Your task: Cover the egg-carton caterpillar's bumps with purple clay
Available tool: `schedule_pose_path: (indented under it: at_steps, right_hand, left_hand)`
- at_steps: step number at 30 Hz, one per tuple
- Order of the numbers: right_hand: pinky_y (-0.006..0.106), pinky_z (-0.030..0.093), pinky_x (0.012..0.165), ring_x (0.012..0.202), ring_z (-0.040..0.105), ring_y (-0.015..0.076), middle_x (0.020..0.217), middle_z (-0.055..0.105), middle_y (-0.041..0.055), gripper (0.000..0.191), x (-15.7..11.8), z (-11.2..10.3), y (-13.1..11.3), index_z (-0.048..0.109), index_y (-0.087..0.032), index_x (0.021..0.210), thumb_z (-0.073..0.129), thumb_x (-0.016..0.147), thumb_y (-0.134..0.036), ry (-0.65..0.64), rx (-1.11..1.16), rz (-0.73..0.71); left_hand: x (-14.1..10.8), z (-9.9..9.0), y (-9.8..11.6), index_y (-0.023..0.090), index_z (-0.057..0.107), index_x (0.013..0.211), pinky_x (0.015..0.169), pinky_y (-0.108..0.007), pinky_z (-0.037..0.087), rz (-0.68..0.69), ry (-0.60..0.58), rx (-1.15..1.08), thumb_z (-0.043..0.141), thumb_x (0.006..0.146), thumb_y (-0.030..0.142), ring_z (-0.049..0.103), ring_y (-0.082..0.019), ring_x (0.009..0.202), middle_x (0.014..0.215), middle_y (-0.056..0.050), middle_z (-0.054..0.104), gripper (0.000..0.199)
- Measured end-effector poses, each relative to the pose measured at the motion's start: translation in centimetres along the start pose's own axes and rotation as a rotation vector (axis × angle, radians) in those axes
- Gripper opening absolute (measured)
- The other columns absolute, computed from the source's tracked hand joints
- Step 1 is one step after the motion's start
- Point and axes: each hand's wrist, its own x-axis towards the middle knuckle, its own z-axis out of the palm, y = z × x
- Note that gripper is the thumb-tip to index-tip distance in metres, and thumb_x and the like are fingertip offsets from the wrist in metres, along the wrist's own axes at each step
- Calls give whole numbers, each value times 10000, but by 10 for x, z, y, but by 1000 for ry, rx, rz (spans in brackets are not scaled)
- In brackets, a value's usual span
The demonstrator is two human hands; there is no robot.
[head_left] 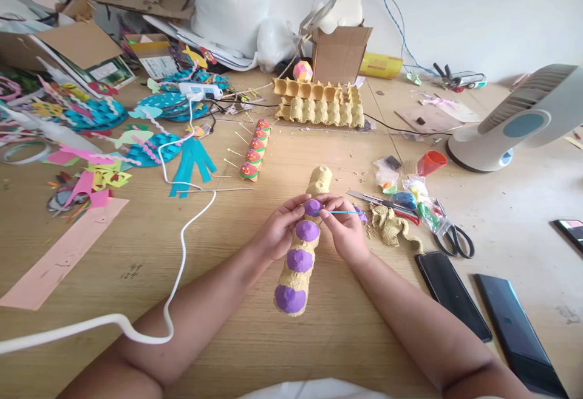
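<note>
A strip of egg carton [297,279] lies lengthwise in front of me, its bumps partly capped with smooth purple clay [299,260]; the farthest bump is bare. My left hand [283,224] grips the strip from the left, fingers and thumb around the upper part. Pinched in my right hand [345,232] is a thin blue stick [340,211], its tip at the edge of the farthest purple cap [312,207]. The right fingers also rest by the strip's right side. A lump of purple clay [361,214] sits just beyond the right hand.
Right of my hands are a utility knife [380,199], torn carton scraps [390,226], bags of clay [416,192], scissors [455,241], two dark phones and a fan [514,116]. A painted carton caterpillar [255,150] stands ahead. A white cable [183,235] crosses the left side.
</note>
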Motion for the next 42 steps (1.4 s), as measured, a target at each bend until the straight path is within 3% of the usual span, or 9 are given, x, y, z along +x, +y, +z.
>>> schedule_pose_path:
  at_steps: [17,27,42]
  right_hand:
    - [370,528,927,1049,667,206,1089,727,39,274,1,2,0,640,-251,831,857,882,-411,-3,9,16]
    - [431,510,1030,1149,661,251,1160,746,51,289,-1,-1,5,619,-263,855,837,890,-450,-28,68,60]
    - [441,496,1044,1170,652,254,1169,726,55,278,-2,1,2,609,-258,846,819,908,-429,-43,24,37]
  left_hand:
    - [-1,1,1,204,817,1090,692,-220,576,11,-8,-14,838,841,159,762,-153,824,1084,-72,830,254]
    - [0,2,4,224,803,1044,640,-222,575,-26,4,-52,817,852,161,744,-138,735,974,-27,827,203]
    - [0,0,1,229,804,1044,640,-229,563,-36,2,-79,844,836,175,743,-145,749,1010,-36,825,219]
